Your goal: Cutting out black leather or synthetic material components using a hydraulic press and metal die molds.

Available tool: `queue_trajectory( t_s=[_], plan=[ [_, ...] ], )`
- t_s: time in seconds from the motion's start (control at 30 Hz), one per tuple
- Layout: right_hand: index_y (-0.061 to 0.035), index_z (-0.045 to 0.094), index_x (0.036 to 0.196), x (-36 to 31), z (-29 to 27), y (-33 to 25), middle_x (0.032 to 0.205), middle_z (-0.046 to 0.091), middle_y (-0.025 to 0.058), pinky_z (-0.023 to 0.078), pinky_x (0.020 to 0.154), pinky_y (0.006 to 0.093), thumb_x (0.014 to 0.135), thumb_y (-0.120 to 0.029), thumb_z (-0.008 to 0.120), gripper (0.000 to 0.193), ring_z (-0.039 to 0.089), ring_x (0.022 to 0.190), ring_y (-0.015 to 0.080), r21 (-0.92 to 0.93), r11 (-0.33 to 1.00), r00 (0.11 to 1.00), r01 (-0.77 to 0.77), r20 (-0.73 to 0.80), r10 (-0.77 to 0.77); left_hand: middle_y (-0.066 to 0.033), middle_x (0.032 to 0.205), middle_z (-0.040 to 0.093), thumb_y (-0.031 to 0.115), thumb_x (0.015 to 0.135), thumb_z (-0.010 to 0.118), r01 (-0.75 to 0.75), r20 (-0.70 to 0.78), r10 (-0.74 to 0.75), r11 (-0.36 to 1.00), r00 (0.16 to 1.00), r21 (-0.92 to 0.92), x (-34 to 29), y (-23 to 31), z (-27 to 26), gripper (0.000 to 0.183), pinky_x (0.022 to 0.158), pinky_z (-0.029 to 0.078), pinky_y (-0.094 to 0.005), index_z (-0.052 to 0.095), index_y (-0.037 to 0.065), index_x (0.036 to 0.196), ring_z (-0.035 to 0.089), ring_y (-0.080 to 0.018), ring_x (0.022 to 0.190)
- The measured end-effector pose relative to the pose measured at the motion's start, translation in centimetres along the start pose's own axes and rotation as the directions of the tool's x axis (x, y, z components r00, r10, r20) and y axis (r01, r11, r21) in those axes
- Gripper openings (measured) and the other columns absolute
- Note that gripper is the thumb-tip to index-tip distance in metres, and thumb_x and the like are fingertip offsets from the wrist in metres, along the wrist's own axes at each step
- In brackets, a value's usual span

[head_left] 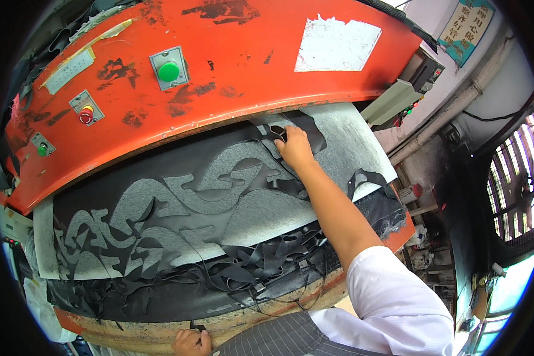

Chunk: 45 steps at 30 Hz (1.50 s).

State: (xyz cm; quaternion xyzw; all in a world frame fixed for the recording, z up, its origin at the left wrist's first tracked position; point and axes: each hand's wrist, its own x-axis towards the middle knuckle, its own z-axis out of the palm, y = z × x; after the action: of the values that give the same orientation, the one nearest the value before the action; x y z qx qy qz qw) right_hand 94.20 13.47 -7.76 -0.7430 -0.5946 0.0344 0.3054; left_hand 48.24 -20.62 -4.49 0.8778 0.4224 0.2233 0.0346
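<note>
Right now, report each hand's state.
Left hand: curled; whether it holds anything cannot be told.
Right hand: closed on a dark hollow die.

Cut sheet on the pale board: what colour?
The cut sheet is very dark grey, almost black; the head view shows it.

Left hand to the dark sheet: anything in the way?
Yes. Between the left hand and the sheet lie the tan table edge, nearest the hand, then a heap of dark scraps along the sheet's near side.
</note>
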Motion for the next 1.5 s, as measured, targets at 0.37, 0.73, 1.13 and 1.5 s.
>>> queue_trajectory(
  t_s=[0.37, 0.73, 1.13, 1.5],
  plan=[
    [-0.0022, 0.048, 0.131, -2.8, -2.4, -3.2, 0.106, 0.057, 0.0225, 0.042, 0.090, 0.0447, 0.076, -0.035, 0.075, 0.069, 0.050, 0.102, 0.0394, -0.244, 0.967, 0.984, 0.067, -0.146, -0.105, -0.0079, 0.061, 0.058, 0.007, 0.074, 0.065, 0.620, -0.064, -0.664, 0.724, 0.745, -0.301, 1.5, -5.2, -2.5, 0.014, 0.052, 0.042, -0.0309, 0.062, 0.005, 0.061, 0.054, -0.0201, 0.054],
    [-0.0038, 0.044, 0.105, 0.7, -4.5, -27.0, 0.090, 0.061, 0.0171, 0.048, 0.068, 0.0463, 0.086, -0.031, 0.068, 0.041, 0.062, 0.080, 0.0369, 0.553, 0.795, 0.962, 0.248, -0.237, -0.135, -0.0253, 0.152, 0.028, 0.019, 0.091, 0.058, 0.593, -0.823, -0.442, 0.788, 0.357, -0.166, 20.3, -39.7, -10.5, 0.071, 0.114, 0.022, -0.0343, 0.022, -0.003, 0.149, 0.029, -0.0309, 0.142],
    [-0.0037, 0.051, 0.095, -10.7, -5.7, -20.0, 0.078, 0.065, 0.0190, 0.048, 0.066, 0.0467, 0.089, -0.028, 0.064, 0.028, 0.064, 0.078, 0.0394, 0.569, 0.821, 0.999, 0.046, -0.045, -0.024, -0.0090, 0.066, 0.062, 0.021, 0.085, 0.062, 0.504, 0.055, -0.527, 0.768, 0.848, -0.396, 8.1, -13.1, -7.6, 0.024, 0.059, 0.047, -0.0315, 0.063, 0.001, 0.072, 0.058, -0.0174, 0.061],
    [-0.0026, 0.058, 0.094, -8.6, -5.6, -9.3, 0.092, 0.065, 0.0242, 0.049, 0.077, 0.0542, 0.099, -0.036, 0.043, 0.037, 0.062, 0.089, 0.0450, 0.000, 0.982, 0.979, -0.188, -0.086, 0.187, -0.0133, 0.089, 0.067, 0.027, 0.085, 0.063, 0.547, 0.460, -0.418, 0.815, 0.784, -0.192, 1.1, 2.5, -3.1, 0.024, 0.079, 0.048, -0.0418, 0.073, 0.005, 0.087, 0.061, -0.0327, 0.089]
  ],
)
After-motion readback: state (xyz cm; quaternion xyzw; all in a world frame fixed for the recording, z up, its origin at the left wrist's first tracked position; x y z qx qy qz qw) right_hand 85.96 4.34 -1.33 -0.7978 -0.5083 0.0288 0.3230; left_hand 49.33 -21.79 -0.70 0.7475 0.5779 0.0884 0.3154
